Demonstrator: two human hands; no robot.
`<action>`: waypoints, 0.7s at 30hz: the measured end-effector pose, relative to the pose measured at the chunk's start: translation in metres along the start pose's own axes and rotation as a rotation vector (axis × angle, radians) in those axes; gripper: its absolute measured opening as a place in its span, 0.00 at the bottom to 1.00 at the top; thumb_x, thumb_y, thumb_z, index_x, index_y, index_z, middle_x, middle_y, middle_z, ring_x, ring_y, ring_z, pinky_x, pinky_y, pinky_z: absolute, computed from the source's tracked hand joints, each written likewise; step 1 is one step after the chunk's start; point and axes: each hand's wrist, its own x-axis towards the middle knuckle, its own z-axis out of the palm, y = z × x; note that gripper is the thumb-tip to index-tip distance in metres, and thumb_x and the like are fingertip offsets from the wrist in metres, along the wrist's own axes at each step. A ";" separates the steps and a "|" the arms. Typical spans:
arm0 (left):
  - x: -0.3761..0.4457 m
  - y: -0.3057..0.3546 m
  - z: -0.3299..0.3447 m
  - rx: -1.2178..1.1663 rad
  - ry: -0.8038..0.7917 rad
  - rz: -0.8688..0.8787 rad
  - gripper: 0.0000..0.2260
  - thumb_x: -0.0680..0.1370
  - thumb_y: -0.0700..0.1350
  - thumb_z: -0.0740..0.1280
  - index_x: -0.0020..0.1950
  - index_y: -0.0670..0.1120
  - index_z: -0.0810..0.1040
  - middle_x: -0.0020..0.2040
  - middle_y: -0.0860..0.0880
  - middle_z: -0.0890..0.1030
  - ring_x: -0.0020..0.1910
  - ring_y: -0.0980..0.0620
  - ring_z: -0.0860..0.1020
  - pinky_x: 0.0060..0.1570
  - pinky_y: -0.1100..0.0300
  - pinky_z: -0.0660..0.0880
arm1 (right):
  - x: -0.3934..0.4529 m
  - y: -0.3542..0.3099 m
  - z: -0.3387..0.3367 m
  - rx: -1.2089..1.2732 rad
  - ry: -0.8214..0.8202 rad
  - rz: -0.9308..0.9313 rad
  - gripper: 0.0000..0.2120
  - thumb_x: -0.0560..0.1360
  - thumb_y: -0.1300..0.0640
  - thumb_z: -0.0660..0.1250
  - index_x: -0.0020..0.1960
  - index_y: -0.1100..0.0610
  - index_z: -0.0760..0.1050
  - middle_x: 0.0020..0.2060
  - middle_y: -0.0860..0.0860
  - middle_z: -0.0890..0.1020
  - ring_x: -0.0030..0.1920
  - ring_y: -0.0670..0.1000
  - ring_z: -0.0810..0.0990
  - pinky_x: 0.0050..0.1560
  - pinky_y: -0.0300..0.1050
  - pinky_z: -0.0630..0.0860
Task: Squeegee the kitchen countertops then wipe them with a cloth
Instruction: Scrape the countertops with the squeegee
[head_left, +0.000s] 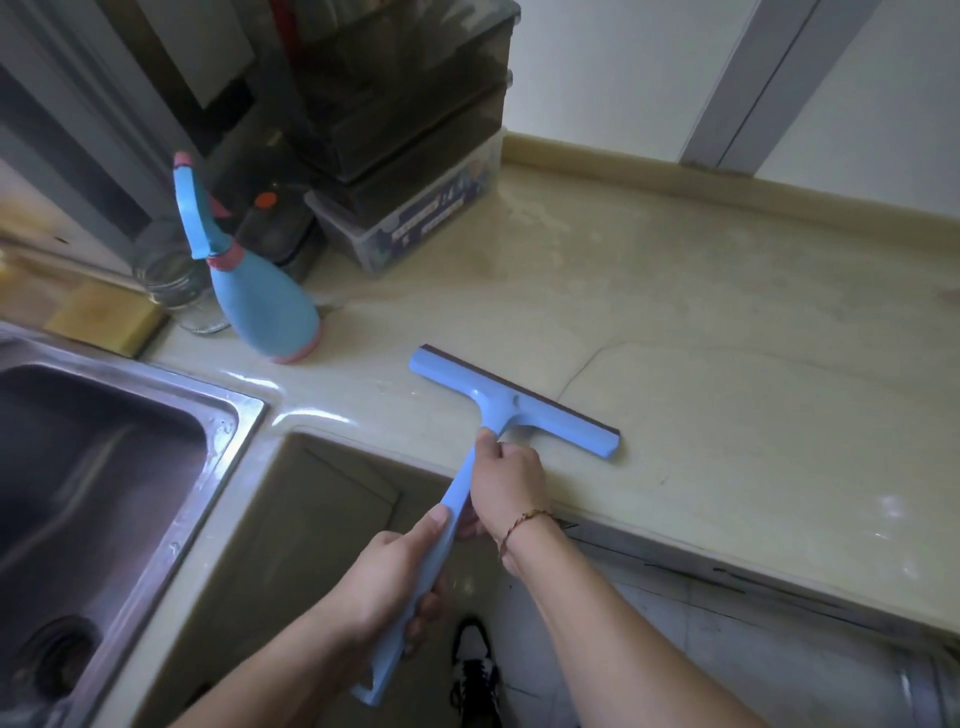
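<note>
- Together, both hands grip one light blue squeegee (511, 402) by its long handle.
- Right hand (511, 486) is curled round the upper handle, just below the T-shaped head; a thin braided bracelet (522, 525) circles its wrist.
- Left hand (392, 577) is wrapped round the lower handle, thumb lying along the top, with the handle's end sticking out below it.
- Just beyond the right hand, the squeegee head lies on the beige stone countertop (727, 338), its dark rubber blade along the far edge, touching the surface.
- Beyond the blade, the countertop looks wet and streaked.
- Far to the left of the grip, a blue spray bottle (262, 301) with pink trim stands near a clear glass jar (174, 280).
- Past those, a stack of dark plastic storage boxes (410, 130) sits on a clear box with a printed label; the writing is too blurred to read.
- Left of the hands, a stainless steel sink (104, 467) is set into the counter.
- Below the grip, a black and white shoe (475, 670) shows on the tiled floor.
</note>
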 end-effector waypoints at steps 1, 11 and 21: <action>-0.001 -0.002 0.002 -0.014 0.009 -0.002 0.26 0.80 0.60 0.57 0.33 0.41 0.70 0.24 0.44 0.66 0.19 0.51 0.62 0.23 0.63 0.61 | -0.001 0.001 -0.001 -0.011 -0.022 0.001 0.20 0.79 0.46 0.55 0.38 0.59 0.73 0.38 0.58 0.79 0.40 0.60 0.83 0.35 0.59 0.82; -0.026 -0.029 0.010 -0.083 0.093 -0.092 0.30 0.79 0.60 0.58 0.25 0.39 0.72 0.22 0.42 0.68 0.19 0.51 0.65 0.23 0.64 0.61 | -0.024 0.020 -0.007 -0.166 -0.097 -0.098 0.21 0.81 0.47 0.54 0.31 0.54 0.63 0.29 0.49 0.70 0.27 0.46 0.69 0.23 0.35 0.63; -0.013 0.044 0.007 -0.208 -0.088 -0.028 0.25 0.80 0.63 0.53 0.38 0.43 0.71 0.27 0.47 0.67 0.22 0.50 0.64 0.24 0.63 0.64 | 0.017 -0.049 -0.001 -0.073 -0.040 -0.149 0.24 0.75 0.41 0.57 0.31 0.59 0.70 0.33 0.58 0.79 0.38 0.59 0.81 0.45 0.54 0.80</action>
